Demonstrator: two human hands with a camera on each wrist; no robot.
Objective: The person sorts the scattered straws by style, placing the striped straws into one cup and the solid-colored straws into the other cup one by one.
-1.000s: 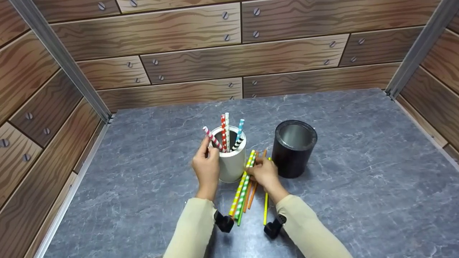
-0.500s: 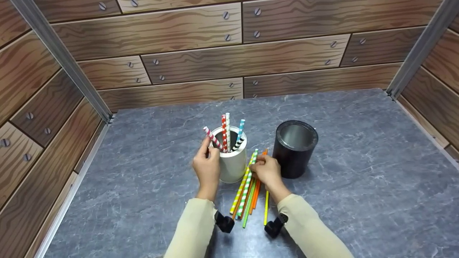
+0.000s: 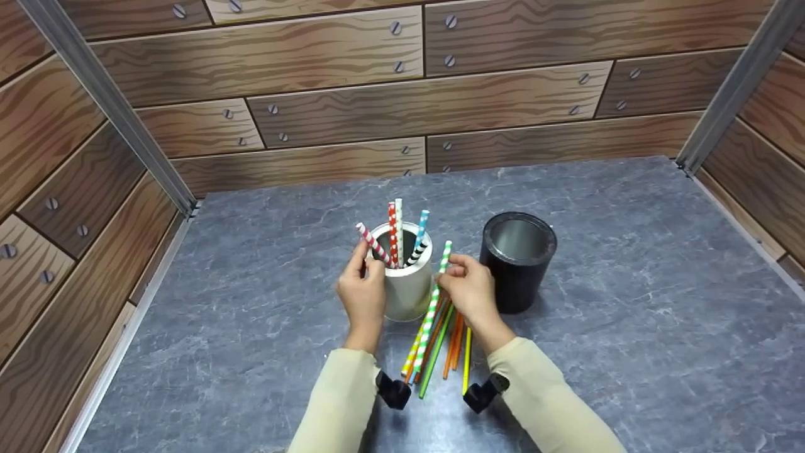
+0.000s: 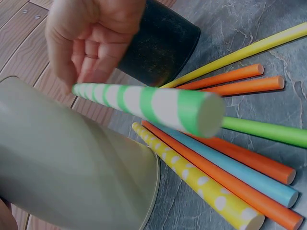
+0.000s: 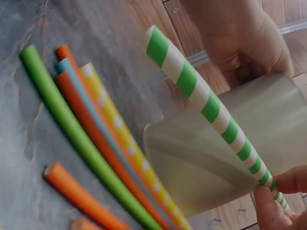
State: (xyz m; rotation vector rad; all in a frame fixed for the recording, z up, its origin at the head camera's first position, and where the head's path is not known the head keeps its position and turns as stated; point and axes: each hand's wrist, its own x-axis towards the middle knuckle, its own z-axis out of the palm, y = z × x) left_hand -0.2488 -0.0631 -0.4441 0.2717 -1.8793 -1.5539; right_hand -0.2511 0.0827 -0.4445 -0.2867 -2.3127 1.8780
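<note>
**Green-and-white spiral-striped straw [image 5: 211,109], long and tube-shaped, sitting in the pinch of the right hand [image 3: 470,288]**

The right hand is pinching the striped straw near its upper end, thumb against fingers, with the tip sticking out above the grip. The straw is slanting just beside a white, smooth-walled cylindrical cup [image 3: 405,296], and its lower part is hanging over a group of loose straws; the left wrist view is showing it raised above them.

The left hand [image 3: 363,292] is gripping the white cup at its rim. Its index finger is lying beside a pink-and-white striped straw [image 3: 375,244]; whether they are touching is unclear. Also leaning out of the cup are a red white-dotted straw [image 3: 392,226], a pale dotted straw [image 3: 399,220], a light-blue white-dotted straw [image 3: 421,225] and a black-and-white striped straw [image 3: 416,253].

On the grey marbled tabletop [image 3: 251,283], a yellow white-dotted straw [image 4: 206,184], a plain blue straw [image 4: 259,180], a plain lime-green straw [image 4: 273,132], a plain yellow straw [image 4: 244,53] and several plain orange straws [image 4: 259,85] are lying. A black cylindrical cup [image 3: 514,283] is standing upright near the right hand.
</note>
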